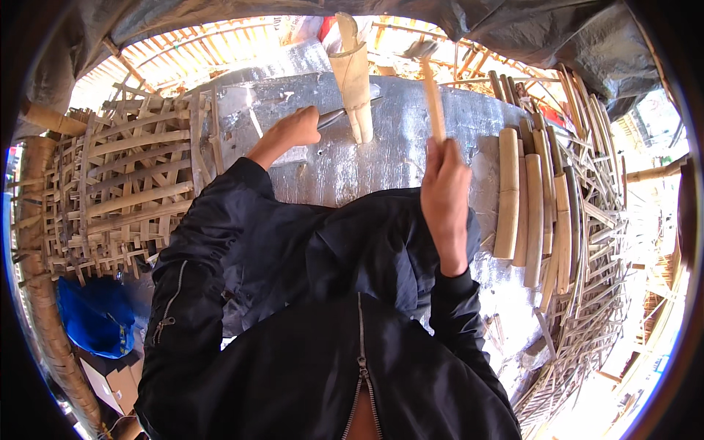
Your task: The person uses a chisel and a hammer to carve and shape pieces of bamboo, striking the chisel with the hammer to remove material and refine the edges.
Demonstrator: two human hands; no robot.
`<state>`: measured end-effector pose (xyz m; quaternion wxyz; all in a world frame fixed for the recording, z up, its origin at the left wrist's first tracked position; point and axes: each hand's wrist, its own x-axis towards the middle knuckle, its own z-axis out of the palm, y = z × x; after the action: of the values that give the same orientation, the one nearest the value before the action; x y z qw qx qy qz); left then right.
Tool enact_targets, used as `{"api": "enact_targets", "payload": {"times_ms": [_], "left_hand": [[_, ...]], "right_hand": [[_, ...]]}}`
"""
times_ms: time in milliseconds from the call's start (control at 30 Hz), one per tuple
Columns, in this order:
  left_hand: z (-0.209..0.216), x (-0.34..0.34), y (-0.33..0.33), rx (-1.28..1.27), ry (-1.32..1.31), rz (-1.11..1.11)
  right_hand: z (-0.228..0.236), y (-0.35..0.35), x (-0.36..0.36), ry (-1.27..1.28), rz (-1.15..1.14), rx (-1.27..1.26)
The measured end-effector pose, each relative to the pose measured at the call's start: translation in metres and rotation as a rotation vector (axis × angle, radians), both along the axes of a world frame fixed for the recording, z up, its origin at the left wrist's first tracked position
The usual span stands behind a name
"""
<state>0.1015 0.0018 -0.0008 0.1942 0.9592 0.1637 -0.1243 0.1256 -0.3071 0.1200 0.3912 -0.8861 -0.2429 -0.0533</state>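
— Head view: left hand gripping a blade against upright bamboo piece, far on the counter?
— Yes; right hand, fingers wrapped round raised hammer. Splitting step, probably; calls for a square strike on the blade.

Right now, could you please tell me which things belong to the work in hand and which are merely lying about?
In use:
left hand gripping a metal blade
upright bamboo piece
right hand raising a hammer

Lying about:
cut bamboo lengths
woven bamboo lattice
blue bag
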Motion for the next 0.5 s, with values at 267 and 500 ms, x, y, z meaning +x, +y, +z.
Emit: {"api": "enact_targets", "payload": {"times_ms": [267, 500], "left_hand": [[0.023, 0.017, -0.023, -0.003, 0.055, -0.027], [-0.009, 0.021, -0.026, 0.025, -0.061, -0.035]], "right_hand": [[-0.097, -0.01, 0.017, 0.105, 0.002, -0.271], [0.001, -0.006, 0.018, -0.04, -0.08, 0.078]]}}
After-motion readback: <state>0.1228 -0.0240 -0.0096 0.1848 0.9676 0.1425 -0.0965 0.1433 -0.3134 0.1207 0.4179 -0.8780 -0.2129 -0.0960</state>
